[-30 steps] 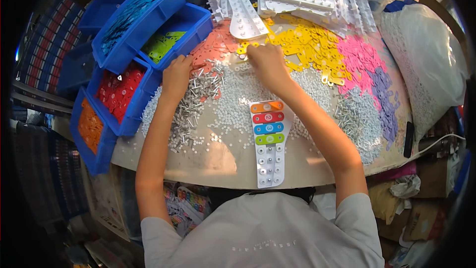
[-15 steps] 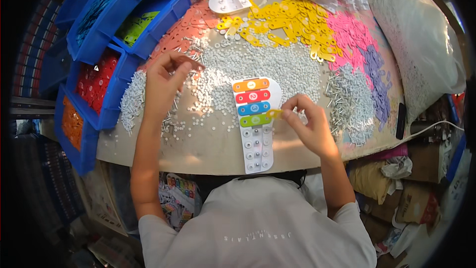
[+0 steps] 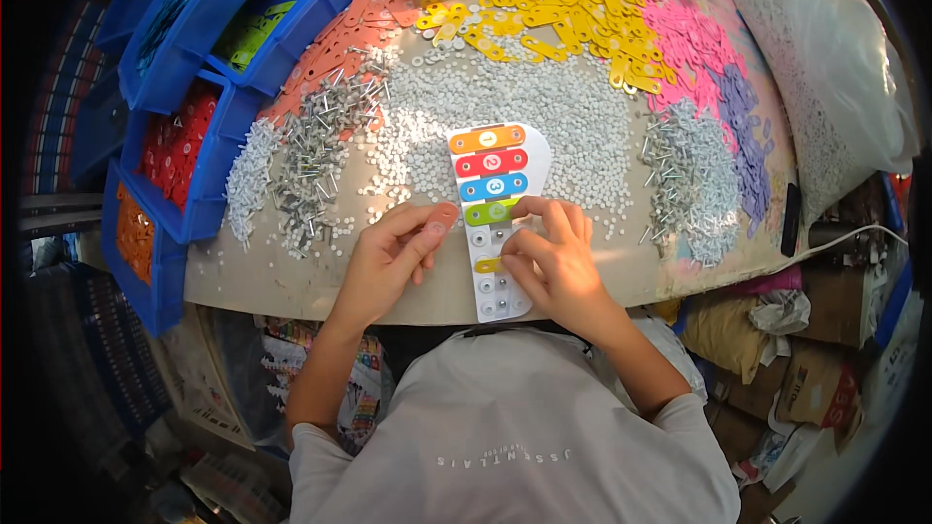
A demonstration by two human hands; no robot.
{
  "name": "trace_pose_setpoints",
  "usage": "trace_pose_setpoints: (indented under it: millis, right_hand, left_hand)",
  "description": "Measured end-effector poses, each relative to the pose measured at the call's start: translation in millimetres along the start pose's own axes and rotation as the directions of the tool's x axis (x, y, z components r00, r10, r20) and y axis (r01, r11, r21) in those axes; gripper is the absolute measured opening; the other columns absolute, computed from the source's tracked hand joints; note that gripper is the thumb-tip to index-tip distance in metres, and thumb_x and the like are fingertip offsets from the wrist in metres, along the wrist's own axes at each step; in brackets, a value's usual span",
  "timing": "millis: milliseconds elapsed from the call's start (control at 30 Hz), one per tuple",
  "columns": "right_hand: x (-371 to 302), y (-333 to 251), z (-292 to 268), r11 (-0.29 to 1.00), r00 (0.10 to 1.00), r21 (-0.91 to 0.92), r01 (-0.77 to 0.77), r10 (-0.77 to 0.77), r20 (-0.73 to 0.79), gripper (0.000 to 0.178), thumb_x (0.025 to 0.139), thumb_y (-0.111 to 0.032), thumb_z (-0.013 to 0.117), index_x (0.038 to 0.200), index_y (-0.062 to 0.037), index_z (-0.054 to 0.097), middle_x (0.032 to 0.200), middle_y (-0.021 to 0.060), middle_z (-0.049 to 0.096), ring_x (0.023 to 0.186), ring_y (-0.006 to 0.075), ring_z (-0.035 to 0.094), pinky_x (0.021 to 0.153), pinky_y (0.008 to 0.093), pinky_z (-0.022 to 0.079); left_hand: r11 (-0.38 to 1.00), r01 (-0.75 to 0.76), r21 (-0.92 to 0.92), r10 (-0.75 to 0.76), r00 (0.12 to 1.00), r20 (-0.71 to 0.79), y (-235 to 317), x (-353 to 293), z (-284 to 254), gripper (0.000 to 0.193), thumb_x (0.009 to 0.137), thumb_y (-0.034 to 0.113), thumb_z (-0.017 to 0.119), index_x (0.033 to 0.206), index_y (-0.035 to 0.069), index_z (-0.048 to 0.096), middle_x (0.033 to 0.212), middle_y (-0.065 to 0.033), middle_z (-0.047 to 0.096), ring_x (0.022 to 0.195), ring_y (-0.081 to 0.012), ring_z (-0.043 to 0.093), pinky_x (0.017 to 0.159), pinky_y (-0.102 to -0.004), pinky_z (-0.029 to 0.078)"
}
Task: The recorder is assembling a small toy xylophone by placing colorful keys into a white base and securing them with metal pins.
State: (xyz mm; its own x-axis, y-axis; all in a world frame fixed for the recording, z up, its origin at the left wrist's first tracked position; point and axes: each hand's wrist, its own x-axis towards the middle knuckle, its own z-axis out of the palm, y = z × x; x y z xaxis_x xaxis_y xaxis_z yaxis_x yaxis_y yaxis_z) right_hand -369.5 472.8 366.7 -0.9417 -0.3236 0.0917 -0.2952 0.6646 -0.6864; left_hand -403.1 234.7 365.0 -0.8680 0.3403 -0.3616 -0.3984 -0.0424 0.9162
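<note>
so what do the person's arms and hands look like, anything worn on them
Both the left hand and the right hand are bare: no gloves, and no watch or bracelet shows. The forearms are uncovered too, below the short sleeves of a plain grey fabric t-shirt with small pale lettering.

White board [image 3: 539, 153], four coloured strips [image 3: 474, 166] across far half, near surface [image 3: 248, 281] front edge; yellow strip [image 3: 486, 265] over lower half; salmon strip [image 3: 443, 216] left.
</note>
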Motion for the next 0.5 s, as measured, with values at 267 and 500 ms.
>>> trace_pose_setpoints:
  millis: [267,500]
  right_hand:
    - [-3.5,-0.9,13.4,0.996,0.990,-0.075,-0.054,0.044,-0.134,0.020,0.079,-0.013,0.078,0.095,-0.0099,0.068,0.135,0.0101,0.052,0.123,0.0339,0.045,0.102,0.0460,0.034]
    - [-10.1,4.0,21.9,0.986,0.979,-0.166,0.003,-0.037,-0.203,0.018,0.079,-0.015,0.079,0.093,-0.0109,0.068,0.140,0.0098,0.051,0.127,0.0348,0.045,0.102,0.0467,0.033]
  left_hand:
    - [0.996,-0.072,0.057,0.077,0.992,-0.096,-11.5,6.1,10.8,0.015,0.090,0.012,0.076,0.096,0.000,0.069,0.081,0.0015,0.066,0.071,-0.0039,0.057,0.060,-0.0191,0.043]
    - [0.893,-0.249,0.374,0.299,0.951,-0.082,-14.9,15.8,14.5,0.014,0.084,0.011,0.079,0.089,0.001,0.070,0.088,-0.0009,0.061,0.085,-0.0110,0.055,0.077,-0.0256,0.043]
